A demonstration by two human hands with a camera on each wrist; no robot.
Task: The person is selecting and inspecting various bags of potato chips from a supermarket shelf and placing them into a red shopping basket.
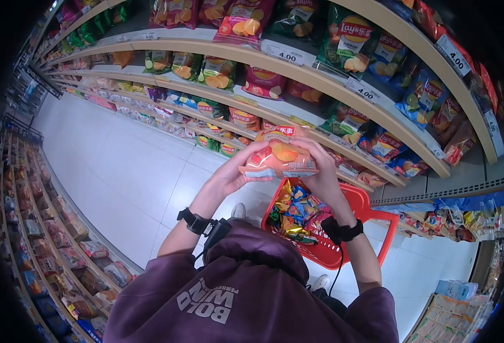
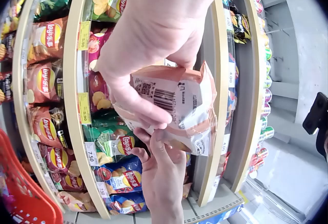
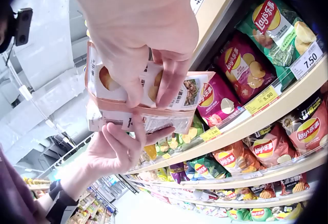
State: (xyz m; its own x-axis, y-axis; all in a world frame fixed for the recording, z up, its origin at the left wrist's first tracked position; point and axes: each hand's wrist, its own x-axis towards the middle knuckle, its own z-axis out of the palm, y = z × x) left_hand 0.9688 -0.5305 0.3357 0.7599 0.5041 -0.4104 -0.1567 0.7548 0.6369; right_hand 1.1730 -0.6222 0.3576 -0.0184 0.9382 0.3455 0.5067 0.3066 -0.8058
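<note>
An orange-pink bag of potato chips (image 1: 279,159) is held in front of the chest between two hands. My left hand (image 1: 233,173) grips its left side, and my right hand (image 1: 322,163) holds the right side. The left wrist view shows the printed back of the bag (image 2: 189,106), with a barcode and the left fingers (image 2: 148,108) lying across it. In the right wrist view the right fingers (image 3: 171,85) curl over the bag, while the left hand (image 3: 115,152) supports it from below.
Below the hands stands a red shopping basket (image 1: 387,231) with several colourful snack packs (image 1: 300,208) inside. Curved shelves (image 1: 298,68) full of chip bags run along the front, with price tags on their edges. Another stocked shelf (image 1: 63,228) lines the left, across the tiled floor (image 1: 126,166).
</note>
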